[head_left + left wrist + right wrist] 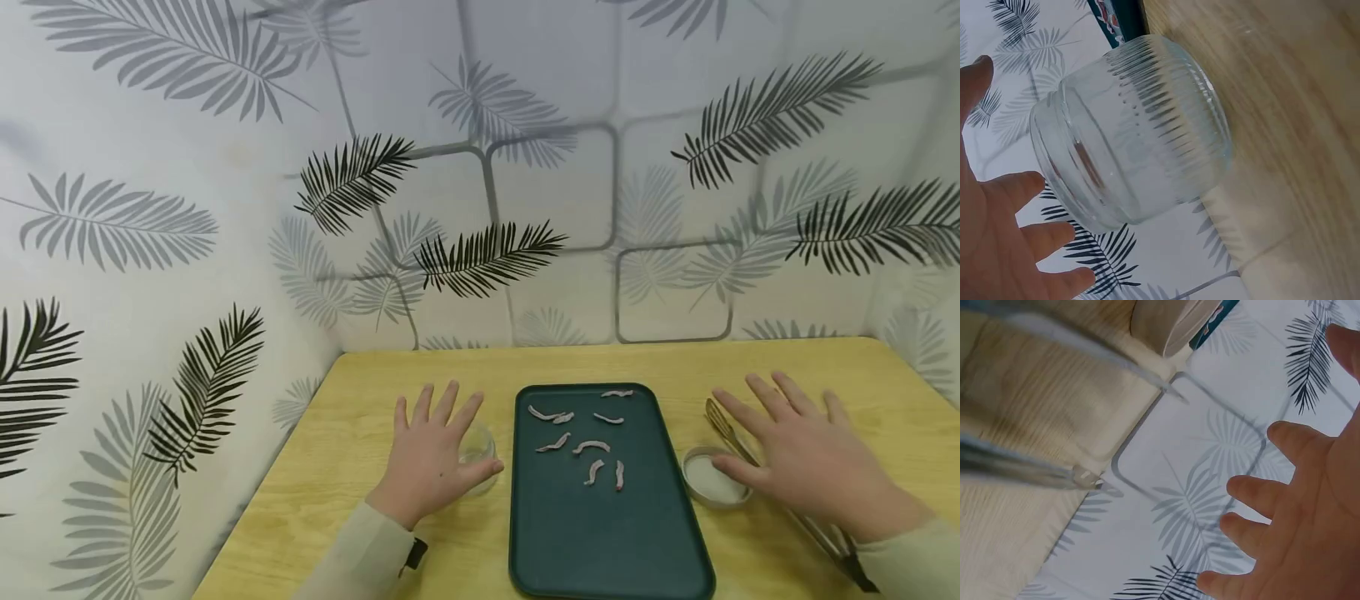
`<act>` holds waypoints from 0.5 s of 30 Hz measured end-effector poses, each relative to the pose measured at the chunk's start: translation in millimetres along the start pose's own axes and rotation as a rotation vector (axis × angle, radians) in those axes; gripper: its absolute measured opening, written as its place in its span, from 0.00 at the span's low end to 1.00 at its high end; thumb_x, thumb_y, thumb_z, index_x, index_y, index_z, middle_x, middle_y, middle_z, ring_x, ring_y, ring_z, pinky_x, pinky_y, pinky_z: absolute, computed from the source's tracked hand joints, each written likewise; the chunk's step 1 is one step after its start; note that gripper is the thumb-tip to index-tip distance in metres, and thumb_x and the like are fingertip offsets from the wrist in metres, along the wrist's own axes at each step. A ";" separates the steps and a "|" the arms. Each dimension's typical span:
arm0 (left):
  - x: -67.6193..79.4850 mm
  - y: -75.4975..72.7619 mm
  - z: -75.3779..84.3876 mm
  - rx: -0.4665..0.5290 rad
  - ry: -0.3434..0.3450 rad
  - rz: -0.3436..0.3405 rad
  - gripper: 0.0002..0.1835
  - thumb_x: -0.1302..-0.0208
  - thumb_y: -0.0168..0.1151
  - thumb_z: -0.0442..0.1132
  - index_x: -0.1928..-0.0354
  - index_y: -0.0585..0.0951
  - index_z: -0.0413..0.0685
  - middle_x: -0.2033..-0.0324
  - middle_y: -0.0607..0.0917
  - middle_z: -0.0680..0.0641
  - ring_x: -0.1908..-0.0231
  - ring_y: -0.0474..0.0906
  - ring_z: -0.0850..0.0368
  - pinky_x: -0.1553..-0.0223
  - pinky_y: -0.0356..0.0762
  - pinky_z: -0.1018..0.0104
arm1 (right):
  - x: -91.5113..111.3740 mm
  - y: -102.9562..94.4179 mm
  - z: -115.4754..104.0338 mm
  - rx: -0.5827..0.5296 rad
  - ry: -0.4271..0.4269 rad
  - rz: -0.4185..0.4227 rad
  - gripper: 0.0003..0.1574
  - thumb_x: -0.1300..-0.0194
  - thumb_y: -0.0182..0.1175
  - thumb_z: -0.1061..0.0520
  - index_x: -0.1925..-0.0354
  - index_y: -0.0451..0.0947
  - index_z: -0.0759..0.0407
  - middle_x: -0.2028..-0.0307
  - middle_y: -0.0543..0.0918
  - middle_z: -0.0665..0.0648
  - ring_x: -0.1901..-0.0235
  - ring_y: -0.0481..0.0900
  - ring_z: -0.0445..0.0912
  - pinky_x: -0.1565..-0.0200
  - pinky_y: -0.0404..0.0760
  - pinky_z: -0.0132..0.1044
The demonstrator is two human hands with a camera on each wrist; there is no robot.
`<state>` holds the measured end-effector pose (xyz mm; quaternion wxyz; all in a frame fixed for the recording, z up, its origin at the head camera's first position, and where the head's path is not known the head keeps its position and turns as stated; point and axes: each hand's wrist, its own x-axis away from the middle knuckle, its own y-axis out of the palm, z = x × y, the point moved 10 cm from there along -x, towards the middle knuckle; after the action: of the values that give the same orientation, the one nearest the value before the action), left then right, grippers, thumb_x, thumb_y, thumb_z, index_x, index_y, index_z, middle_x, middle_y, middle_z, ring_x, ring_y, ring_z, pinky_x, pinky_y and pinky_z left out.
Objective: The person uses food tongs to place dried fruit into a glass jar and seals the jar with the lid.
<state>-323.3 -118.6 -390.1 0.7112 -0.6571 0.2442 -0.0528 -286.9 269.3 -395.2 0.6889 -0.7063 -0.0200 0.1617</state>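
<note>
Fingers spread, my left hand (pixel 435 471) hovers over the left side of the table, overlapping a clear glass jar (pixel 480 446) in the head view. The jar (pixel 1129 137) stands upright without a lid, ribbed around its lower part, and the left fingertips (pixel 1047 240) are near its mouth. My right hand (pixel 813 458), fingers also spread, is above a pair of metal tongs (pixel 813 533) and beside a round, shallow, pale lid (pixel 716 479). Both tong arms (pixel 1022 469) show in the right wrist view, away from the fingers (pixel 1250 494). Neither hand holds anything.
Between the hands lies a dark green tray (pixel 600 542). Several thin, curled, pinkish-white strips (pixel 592 447) are scattered over its far half. The yellow wood-grain table (pixel 435 367) ends at a leaf-patterned wall (pixel 555 308) behind and at the left.
</note>
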 end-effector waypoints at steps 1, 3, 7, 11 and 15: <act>0.7 1.1 -1.7 0.009 -0.008 -0.007 0.51 0.42 0.54 0.79 0.21 0.61 0.65 0.23 0.59 0.44 0.25 0.49 0.33 0.34 0.40 0.26 | 1.2 2.2 3.5 -0.003 0.011 -0.023 0.56 0.38 0.53 0.18 0.24 0.62 0.48 0.28 0.59 0.75 0.30 0.51 0.75 0.43 0.44 0.80; 2.3 4.7 -5.4 0.028 -0.026 -0.025 0.52 0.43 0.55 0.80 0.21 0.60 0.64 0.23 0.58 0.44 0.25 0.49 0.33 0.34 0.41 0.26 | 4.1 7.1 11.1 -0.012 0.035 -0.066 0.59 0.39 0.52 0.17 0.23 0.60 0.50 0.29 0.59 0.77 0.31 0.51 0.77 0.43 0.44 0.81; 4.3 11.9 -14.4 0.095 -0.063 -0.039 0.54 0.46 0.61 0.78 0.21 0.60 0.62 0.23 0.59 0.44 0.26 0.51 0.34 0.34 0.42 0.26 | 11.0 16.8 24.0 -0.011 0.066 -0.121 0.65 0.41 0.51 0.15 0.23 0.58 0.55 0.30 0.60 0.78 0.34 0.54 0.79 0.45 0.49 0.82; 5.7 17.2 -23.6 0.160 -0.099 -0.043 0.56 0.49 0.67 0.75 0.21 0.61 0.60 0.25 0.62 0.44 0.26 0.53 0.34 0.34 0.42 0.26 | 16.5 24.9 35.3 -0.005 0.081 -0.144 0.68 0.43 0.53 0.15 0.22 0.56 0.57 0.33 0.63 0.79 0.38 0.60 0.80 0.51 0.60 0.81; 8.3 22.3 -29.2 0.224 -0.122 -0.058 0.57 0.51 0.71 0.72 0.22 0.61 0.58 0.27 0.66 0.43 0.27 0.57 0.35 0.34 0.44 0.27 | 22.7 33.1 44.1 -0.037 0.092 -0.180 0.71 0.46 0.59 0.17 0.22 0.52 0.59 0.38 0.66 0.83 0.45 0.67 0.81 0.61 0.72 0.74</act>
<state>-333.6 -145.5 -414.3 0.7918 -0.5824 0.1739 -0.0600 -283.2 315.9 -432.1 0.6877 -0.7208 -0.0546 0.0664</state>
